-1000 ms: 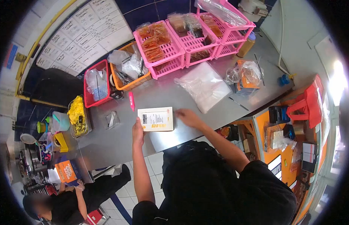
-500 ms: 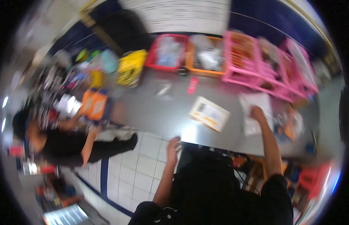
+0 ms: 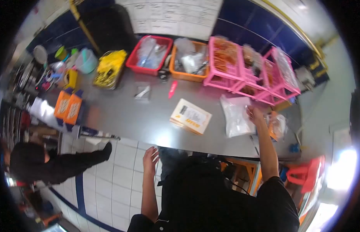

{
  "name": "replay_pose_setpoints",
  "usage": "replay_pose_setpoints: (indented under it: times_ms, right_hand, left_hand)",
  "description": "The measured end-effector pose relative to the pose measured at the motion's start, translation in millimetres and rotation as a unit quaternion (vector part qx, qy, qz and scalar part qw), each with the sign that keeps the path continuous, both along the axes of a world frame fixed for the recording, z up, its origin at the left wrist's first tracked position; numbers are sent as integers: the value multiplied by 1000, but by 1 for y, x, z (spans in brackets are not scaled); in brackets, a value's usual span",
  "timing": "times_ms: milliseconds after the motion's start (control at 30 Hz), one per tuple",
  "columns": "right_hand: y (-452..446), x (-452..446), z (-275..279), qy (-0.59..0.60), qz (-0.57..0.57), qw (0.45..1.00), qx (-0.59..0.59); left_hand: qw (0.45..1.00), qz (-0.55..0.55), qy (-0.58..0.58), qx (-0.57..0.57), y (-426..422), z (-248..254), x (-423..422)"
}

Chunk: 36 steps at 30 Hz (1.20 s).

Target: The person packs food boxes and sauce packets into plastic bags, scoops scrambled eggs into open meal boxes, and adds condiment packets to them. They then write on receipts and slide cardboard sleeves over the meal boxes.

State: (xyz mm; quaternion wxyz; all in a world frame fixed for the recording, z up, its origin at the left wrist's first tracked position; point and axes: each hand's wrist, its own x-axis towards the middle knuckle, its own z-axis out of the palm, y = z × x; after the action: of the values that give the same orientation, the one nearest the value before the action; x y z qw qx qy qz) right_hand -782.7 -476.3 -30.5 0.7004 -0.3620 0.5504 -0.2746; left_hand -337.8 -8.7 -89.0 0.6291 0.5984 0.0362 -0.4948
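A stack of white, translucent plastic bags (image 3: 235, 120) lies on the right part of the steel table. At its right edge is my right hand (image 3: 255, 115), with bent fingers pinched at the plastic. My left hand (image 3: 150, 157) hangs in the air just off the table's front edge, fingers apart and holding nothing. Between the two hands, farther in, lies a pile of cream paper packets (image 3: 191, 117) with a printed label. Right of my right hand is a clear bag with orange contents (image 3: 277, 125).
Along the back of the steel table (image 3: 122, 112) stand a red basket (image 3: 131, 63), an orange basket (image 3: 187, 76) and pink baskets (image 3: 222, 83). A yellow-filled tray (image 3: 110, 69), a pink tag (image 3: 172, 89) and orange boxes (image 3: 68, 108) are farther left. Another person (image 3: 29, 162) stands at lower left.
My view has swung right, so the table items appear farther left. My right hand has shifted from over the bags to their right edge. The other person's hands have left the orange boxes.
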Motion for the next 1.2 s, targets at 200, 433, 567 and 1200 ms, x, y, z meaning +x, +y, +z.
replay_pose_setpoints:
  times_ms: [200, 433, 567, 1200]
  right_hand:
    - [45, 12, 179, -372, -135, 901, -176]
    - [173, 14, 282, -304, -157, 883, -322]
    - [289, 27, 236, -217, -290, 898, -251]
    - [717, 106, 141, -38, -432, 901, -27]
  left_hand:
    - [982, -185, -26, -23, -12, 29, -6]
    - [862, -468, -2, -194, -100, 112, -53]
    - [808, -463, 138, -337, -155, 134, -104]
    - [379, -723, 566, -112, 28, 129, -62]
